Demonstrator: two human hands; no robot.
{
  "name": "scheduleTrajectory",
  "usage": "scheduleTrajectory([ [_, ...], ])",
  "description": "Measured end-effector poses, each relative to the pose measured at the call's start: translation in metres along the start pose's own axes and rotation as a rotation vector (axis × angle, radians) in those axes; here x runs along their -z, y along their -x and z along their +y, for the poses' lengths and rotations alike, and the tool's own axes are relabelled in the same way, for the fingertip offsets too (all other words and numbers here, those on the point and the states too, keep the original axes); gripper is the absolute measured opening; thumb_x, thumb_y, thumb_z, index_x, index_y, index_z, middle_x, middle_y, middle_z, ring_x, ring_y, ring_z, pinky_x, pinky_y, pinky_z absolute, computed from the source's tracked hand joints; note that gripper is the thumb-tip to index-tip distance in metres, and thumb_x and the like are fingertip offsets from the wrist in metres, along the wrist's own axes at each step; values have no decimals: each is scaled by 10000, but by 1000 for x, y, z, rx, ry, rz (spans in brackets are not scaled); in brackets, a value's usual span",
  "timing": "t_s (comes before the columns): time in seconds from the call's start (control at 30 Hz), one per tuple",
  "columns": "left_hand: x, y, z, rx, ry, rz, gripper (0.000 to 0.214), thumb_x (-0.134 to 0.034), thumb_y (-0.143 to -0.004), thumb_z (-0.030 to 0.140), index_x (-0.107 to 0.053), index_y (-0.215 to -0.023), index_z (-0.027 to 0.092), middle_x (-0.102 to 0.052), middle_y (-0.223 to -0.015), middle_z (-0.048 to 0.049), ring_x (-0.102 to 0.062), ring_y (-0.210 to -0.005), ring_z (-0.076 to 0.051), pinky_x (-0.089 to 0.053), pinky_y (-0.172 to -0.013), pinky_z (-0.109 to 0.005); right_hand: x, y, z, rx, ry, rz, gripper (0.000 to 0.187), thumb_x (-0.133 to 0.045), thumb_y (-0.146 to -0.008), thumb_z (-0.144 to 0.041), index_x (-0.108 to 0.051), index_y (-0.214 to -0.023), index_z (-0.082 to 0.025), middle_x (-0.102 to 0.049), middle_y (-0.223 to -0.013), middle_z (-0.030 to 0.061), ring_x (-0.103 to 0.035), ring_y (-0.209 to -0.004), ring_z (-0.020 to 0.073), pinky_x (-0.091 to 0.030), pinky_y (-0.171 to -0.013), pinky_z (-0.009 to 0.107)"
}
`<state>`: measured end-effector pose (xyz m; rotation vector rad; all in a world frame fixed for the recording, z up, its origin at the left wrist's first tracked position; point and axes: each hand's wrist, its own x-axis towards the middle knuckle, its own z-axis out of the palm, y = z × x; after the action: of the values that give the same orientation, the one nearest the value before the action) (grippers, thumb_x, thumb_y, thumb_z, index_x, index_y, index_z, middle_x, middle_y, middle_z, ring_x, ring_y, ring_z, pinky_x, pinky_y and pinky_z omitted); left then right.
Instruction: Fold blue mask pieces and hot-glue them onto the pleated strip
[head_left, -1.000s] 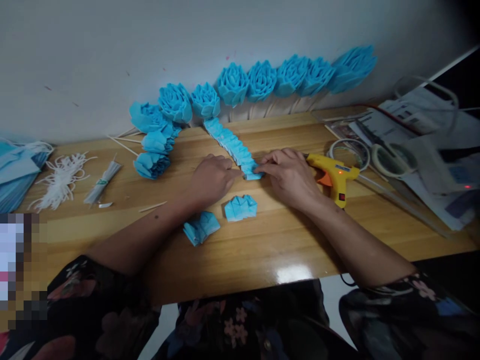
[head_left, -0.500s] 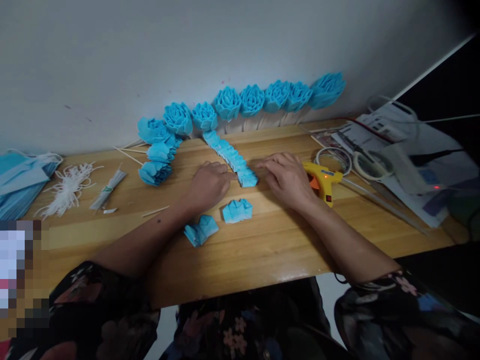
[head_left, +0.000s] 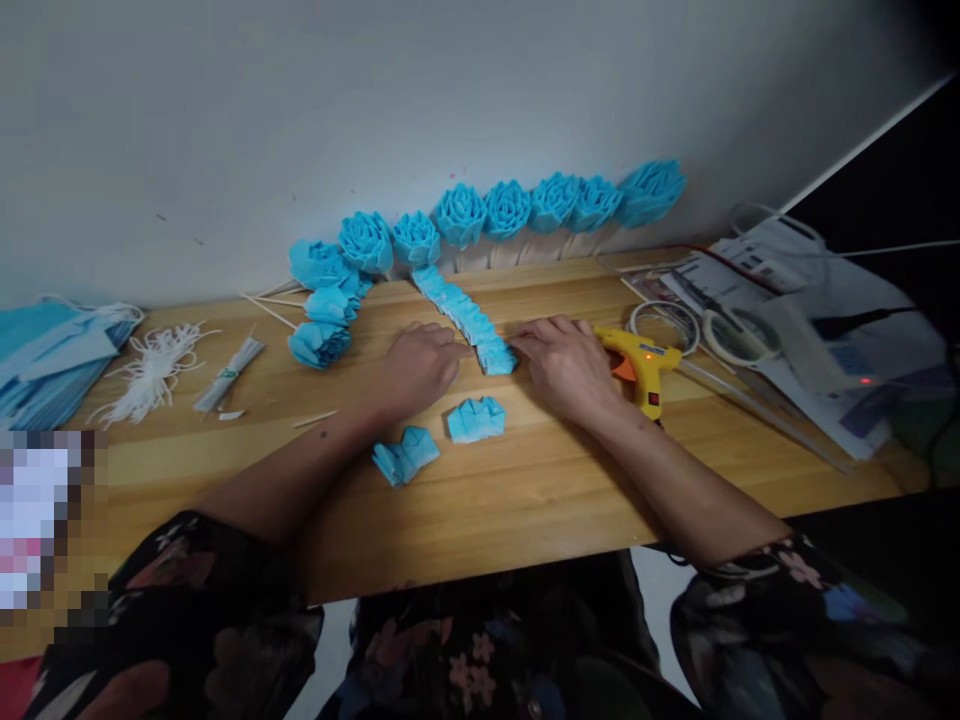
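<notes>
If you start at the front edge of the worktop [head_left: 555,500], the first things you hit are two loose bits of folded blue stuff: a twisted piece [head_left: 405,457] by the left forearm, and a flatter piece [head_left: 478,421] just behind it to the right. A little stick [head_left: 315,418] lies left of those.

Next up, the hands. Left hand [head_left: 422,372] is curled, index finger pointing right up against the near end of a pleated blue strip [head_left: 469,322]. Right hand [head_left: 564,362] has its fingertips at the other side of that end. Can't honestly tell if either one is actually pinching it. The strip runs from mid-worktop back towards the rear edge, slanting left.

Yellow glue gun [head_left: 654,365], red light on, sits just beside the right hand. Over towards the left edge you've got a thin tied bundle [head_left: 227,377], a tangle of white cords [head_left: 156,372], then a stack of blue sheets [head_left: 56,360]. Right end's a jumble: pale ring [head_left: 739,358], white box [head_left: 817,345], papers [head_left: 885,290].

Blue flowers [head_left: 508,208] on pale stems line the rear edge by the wall, with more blooms [head_left: 320,343] clumped at the row's left end.
</notes>
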<state>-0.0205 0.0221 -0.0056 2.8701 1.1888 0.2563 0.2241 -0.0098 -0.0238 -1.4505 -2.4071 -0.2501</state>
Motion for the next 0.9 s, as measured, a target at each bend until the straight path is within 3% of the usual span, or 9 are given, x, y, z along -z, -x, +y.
scheduleTrajectory([
  [0.2,6,1,-2,32,21,5,411,-452,-943,129,-789,-1152,241,-719,-908,-67,-643,-933,-215,-450,-835,-355,1,1,-1,24,-118,-20,347,-524,-921,-36,-780,-1074,-215,-784,-1166,58,-622,-1022,266,-347,-807,411],
  [0.47,4,1,-1,-2,65,-44,404,-454,-969,141,-786,-1165,264,-747,-986,-58,-656,-978,-208,-457,-876,-356,9,2,6,50,-224,65,372,-516,-893,-38,-774,-1082,-227,-777,-1137,71,-636,-1025,273,-375,-820,409],
  [0.9,-2,-1,-3,-80,105,-22,360,-498,-972,147,-812,-1111,253,-715,-889,-68,-646,-919,-224,-466,-821,-378,-1,-2,-3,178,-324,70,331,-556,-891,-49,-764,-1057,-246,-711,-1333,77,-600,-1184,303,-449,-998,490],
])
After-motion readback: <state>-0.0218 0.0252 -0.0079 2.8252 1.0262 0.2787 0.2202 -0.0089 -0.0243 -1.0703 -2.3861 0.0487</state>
